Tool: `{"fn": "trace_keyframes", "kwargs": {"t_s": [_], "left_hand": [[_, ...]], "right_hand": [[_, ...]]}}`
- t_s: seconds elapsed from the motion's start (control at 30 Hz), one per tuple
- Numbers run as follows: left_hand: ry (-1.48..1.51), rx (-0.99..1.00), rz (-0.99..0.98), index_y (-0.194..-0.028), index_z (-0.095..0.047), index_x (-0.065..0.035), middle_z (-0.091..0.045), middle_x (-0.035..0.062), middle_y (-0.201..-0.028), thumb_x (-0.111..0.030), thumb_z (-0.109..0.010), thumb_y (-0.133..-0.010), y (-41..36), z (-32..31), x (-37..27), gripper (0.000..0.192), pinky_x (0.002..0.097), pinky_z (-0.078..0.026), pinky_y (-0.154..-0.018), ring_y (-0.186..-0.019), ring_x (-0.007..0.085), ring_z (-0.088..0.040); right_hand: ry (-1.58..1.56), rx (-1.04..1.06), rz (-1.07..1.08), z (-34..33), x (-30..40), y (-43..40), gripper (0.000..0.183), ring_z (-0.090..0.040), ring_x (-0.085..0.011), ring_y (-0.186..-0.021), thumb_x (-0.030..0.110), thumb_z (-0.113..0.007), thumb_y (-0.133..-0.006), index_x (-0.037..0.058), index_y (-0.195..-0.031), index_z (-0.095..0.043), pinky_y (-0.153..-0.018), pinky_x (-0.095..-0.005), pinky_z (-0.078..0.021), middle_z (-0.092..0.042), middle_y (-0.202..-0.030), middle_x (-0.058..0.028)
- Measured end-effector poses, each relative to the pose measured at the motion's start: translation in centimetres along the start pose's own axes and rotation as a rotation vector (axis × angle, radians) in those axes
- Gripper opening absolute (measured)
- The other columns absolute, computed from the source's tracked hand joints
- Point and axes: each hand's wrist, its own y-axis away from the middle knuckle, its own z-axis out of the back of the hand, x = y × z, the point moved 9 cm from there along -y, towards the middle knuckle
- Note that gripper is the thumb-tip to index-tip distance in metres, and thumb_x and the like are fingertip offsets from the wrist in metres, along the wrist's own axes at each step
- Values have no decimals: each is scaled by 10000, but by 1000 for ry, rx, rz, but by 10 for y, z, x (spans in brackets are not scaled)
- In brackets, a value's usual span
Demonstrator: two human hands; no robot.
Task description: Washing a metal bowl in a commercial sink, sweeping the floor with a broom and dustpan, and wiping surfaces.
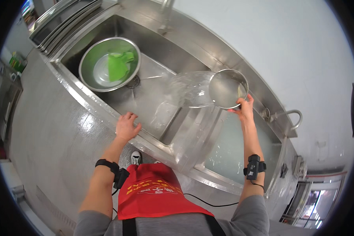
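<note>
My right hand (pixel 244 106) grips the rim of a round metal pot (pixel 228 85), tilted over the divider between two stainless steel sink basins. A broad sheet of water (pixel 191 88) pours from it to the left, into the left basin (pixel 149 94). Near that basin's front rim is my left hand (pixel 127 126), fingers apart and holding nothing. At the basin's far left stands a large metal bowl (pixel 101 84) with a bright green cloth (pixel 118 67) inside. Cloudy water (pixel 228 150) fills much of the right basin.
A curved faucet (pixel 296 113) rises behind the right basin, and another faucet (pixel 165 28) stands behind the left one. Several metal trays (pixel 66 26) are stacked past the sink's left end. The floor (pixel 56 124) looks wet. A black cable (pixel 209 204) hangs near my apron (pixel 153 191).
</note>
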Motion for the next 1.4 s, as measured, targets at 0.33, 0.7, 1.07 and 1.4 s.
{"fn": "trace_keyframes", "kwargs": {"t_s": [0.33,0.7,1.07,1.4], "left_hand": [[19,50,-33,-910,-580,-80,-530,66,-969,-296,-567,-676,-1,-4,-1,318,361,-414,-773,-861,293,-497],[-28,89,-15,-888,-580,-71,-530,82,-976,-232,-578,-662,-2,-5,-5,278,378,-402,-775,-874,307,-492],[-110,156,-15,-884,-555,-65,-520,70,-966,-186,-560,-703,-7,-13,-19,218,394,-389,-769,-891,311,-474],[-115,140,-18,-878,-554,-60,-518,83,-954,-178,-561,-696,-8,-16,-19,217,397,-395,-763,-876,311,-481]], "right_hand": [[740,-183,1142,-95,106,61,664,-481,-220,-804,-101,-537,-597,80,-1207,-347,-668,-276,-437,-335,-1103,-146],[1076,-687,783,138,51,45,599,-403,-347,-1028,-39,-506,-703,200,-1230,-352,-803,-409,-401,-331,-1190,-186],[1048,-1081,-329,380,-244,152,715,-422,-372,-1009,-7,-543,-609,149,-1247,-260,-847,-433,-377,-354,-1130,-184],[-445,-689,-585,270,-385,89,590,-441,-447,-973,-36,-432,-668,59,-1206,-210,-679,-544,-513,-306,-1142,-258]]}}
